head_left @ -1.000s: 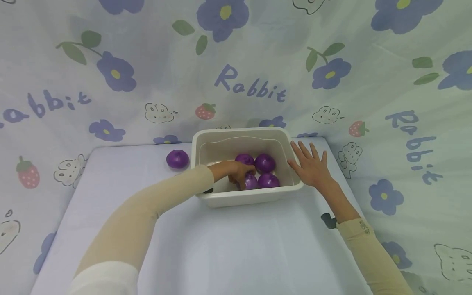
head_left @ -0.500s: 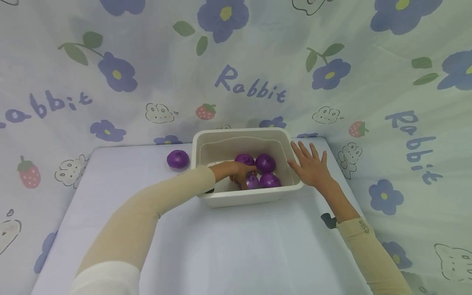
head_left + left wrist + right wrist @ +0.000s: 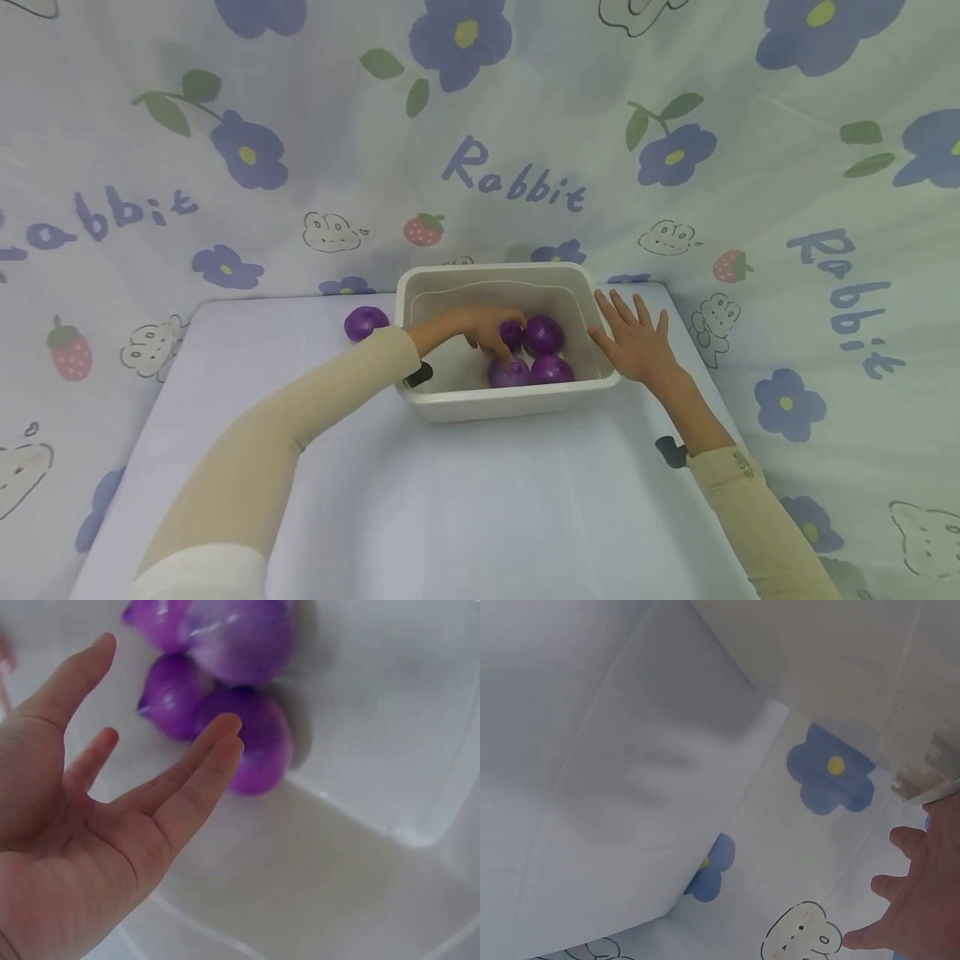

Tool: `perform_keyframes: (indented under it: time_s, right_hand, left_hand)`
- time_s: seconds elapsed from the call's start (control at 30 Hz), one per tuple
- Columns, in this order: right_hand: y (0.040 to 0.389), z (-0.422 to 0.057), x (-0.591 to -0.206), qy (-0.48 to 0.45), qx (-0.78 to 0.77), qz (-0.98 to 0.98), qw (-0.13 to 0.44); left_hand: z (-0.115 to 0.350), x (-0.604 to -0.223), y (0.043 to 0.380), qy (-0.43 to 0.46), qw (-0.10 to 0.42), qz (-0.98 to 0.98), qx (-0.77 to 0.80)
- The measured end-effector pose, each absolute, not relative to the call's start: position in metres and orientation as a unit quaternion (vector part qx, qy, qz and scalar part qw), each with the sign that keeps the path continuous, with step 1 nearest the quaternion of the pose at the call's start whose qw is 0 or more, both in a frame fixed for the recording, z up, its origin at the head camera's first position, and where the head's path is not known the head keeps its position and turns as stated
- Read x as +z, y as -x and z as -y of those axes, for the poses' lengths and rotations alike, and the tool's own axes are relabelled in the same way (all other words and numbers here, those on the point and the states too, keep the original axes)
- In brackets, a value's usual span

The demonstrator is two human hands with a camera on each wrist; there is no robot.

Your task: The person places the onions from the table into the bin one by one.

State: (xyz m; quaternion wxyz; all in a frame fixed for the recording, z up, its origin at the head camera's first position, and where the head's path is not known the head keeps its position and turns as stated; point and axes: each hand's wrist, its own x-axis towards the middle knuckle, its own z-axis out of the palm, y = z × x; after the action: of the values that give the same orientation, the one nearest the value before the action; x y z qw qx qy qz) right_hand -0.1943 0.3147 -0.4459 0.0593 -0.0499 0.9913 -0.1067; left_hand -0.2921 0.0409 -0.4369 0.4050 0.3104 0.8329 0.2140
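My left hand [image 3: 483,327] reaches into a white plastic bin [image 3: 502,406] and hovers over several purple onions. Its fingers are spread and loose in the left wrist view, with the fingertips overlapping one dark onion [image 3: 255,746]. A paler onion [image 3: 509,374] lies by the bin's near wall, beside another onion [image 3: 552,369]. Behind these sit an onion [image 3: 544,335] and one partly covered by my left fingers [image 3: 511,335]. My right hand [image 3: 637,343], fingers fanned out, is at the bin's right rim; the right wrist view catches only part of this hand [image 3: 926,892].
Outside the bin, to its left, another purple onion [image 3: 365,322] lies on the white table [image 3: 480,500], partly behind the left sleeve [image 3: 315,400]. A fabric backdrop [image 3: 525,100] with flowers and rabbits rises right behind the bin.
My left hand has come off the paler onion and shifted back, its fingers loosening. That onion now shows more fully near the bin's front wall. The right hand stays at the rim.
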Motion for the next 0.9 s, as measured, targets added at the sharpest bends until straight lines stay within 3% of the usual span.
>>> perform_keyframes:
  time_s: [0.1, 0.3, 0.6, 0.9]
  right_hand:
    - [0.194, -0.315, -0.447, 0.051, -0.106, -0.991, 0.056]
    - [0.193, -0.315, -0.448, 0.05, -0.107, -0.991, 0.056]
    - [0.194, -0.314, -0.448, 0.049, -0.1, -0.992, 0.057]
    - [0.194, -0.314, -0.446, 0.048, -0.097, -0.993, 0.054]
  left_hand:
    - [-0.032, -0.424, 0.294, -0.311, 0.404, -0.828, 0.235]
    - [-0.005, -0.4, 0.3, -0.336, 0.352, -0.832, 0.266]
    - [0.058, -0.359, 0.306, -0.277, 0.319, -0.827, 0.371]
    - [0.131, -0.355, 0.31, -0.229, 0.262, -0.847, 0.401]
